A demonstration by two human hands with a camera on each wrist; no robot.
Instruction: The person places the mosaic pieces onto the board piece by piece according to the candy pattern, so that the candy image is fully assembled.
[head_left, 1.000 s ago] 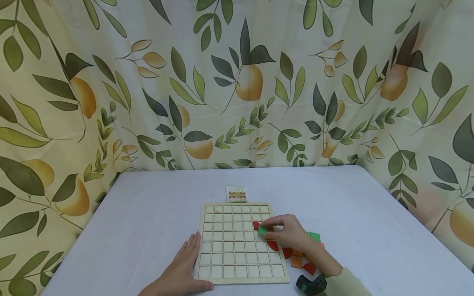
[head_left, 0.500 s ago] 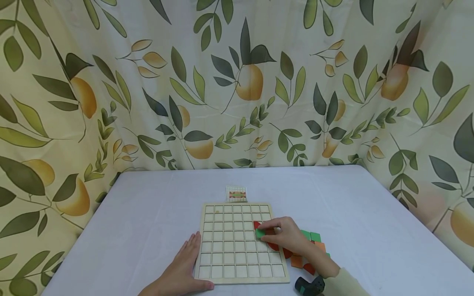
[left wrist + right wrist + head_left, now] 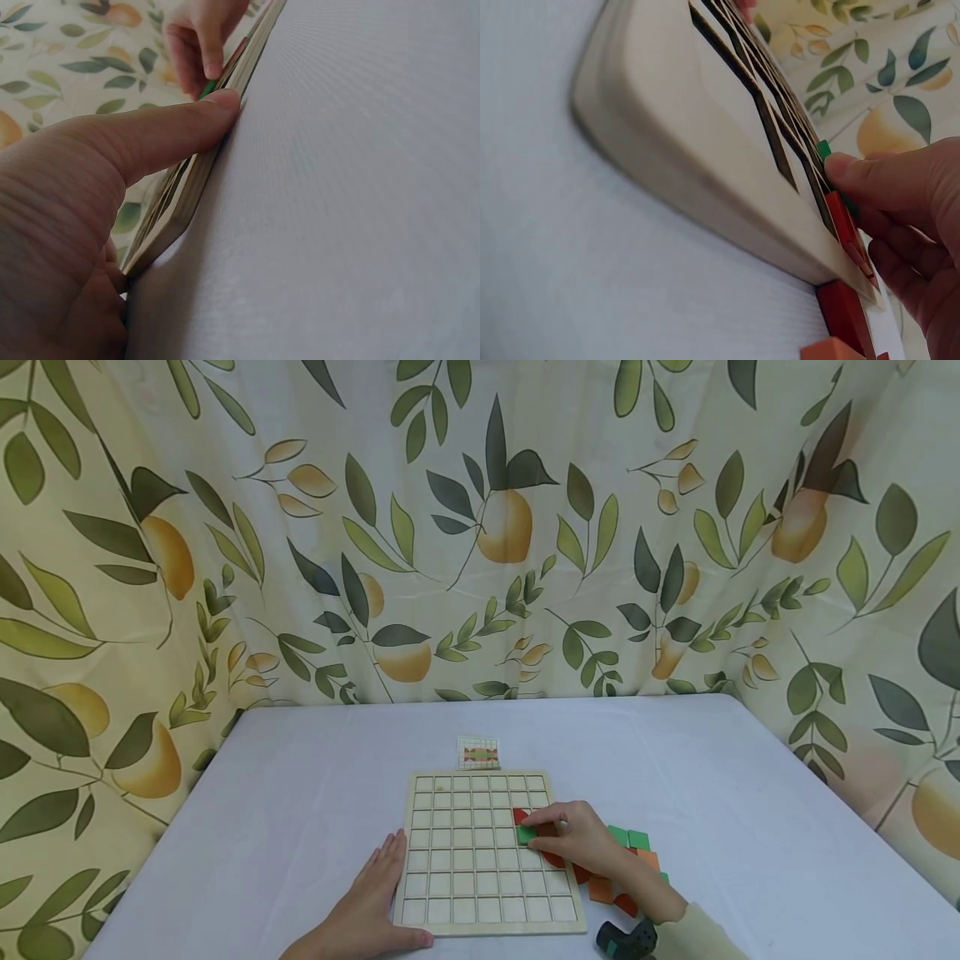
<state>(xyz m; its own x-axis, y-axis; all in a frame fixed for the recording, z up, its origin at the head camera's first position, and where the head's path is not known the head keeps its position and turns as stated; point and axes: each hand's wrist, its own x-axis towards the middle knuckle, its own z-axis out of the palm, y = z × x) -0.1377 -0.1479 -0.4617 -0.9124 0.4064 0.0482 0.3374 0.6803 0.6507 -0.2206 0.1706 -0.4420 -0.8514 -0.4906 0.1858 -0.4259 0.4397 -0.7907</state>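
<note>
A pale wooden grid board (image 3: 491, 930) lies on the white-covered table. My left hand (image 3: 367, 893) rests against its left side with fingers extended, and the thumb touches the front edge, as the left wrist view also shows. Over the board's right part, my right hand (image 3: 581, 837) pinches a green square tile (image 3: 527, 836) between thumb and fingers, at a grid cell. The fingers partly cover that tile. Just behind it sits a red piece (image 3: 520, 816) in the grid. Another red piece (image 3: 553, 859) with a curved edge lies nearer the front, partly under the hand.
Beside the board's right edge lie loose green (image 3: 639, 840), orange (image 3: 600, 890) and red (image 3: 626, 905) pieces, partly behind the right forearm. A small patterned card (image 3: 478, 753) lies beyond the board. A black device (image 3: 627, 940) is by the right sleeve. A leaf-printed curtain (image 3: 480, 610) hangs behind.
My right hand has shifted slightly left and toward the front with the green tile, which now lies lower at a cell. The left hand has stayed in place.
</note>
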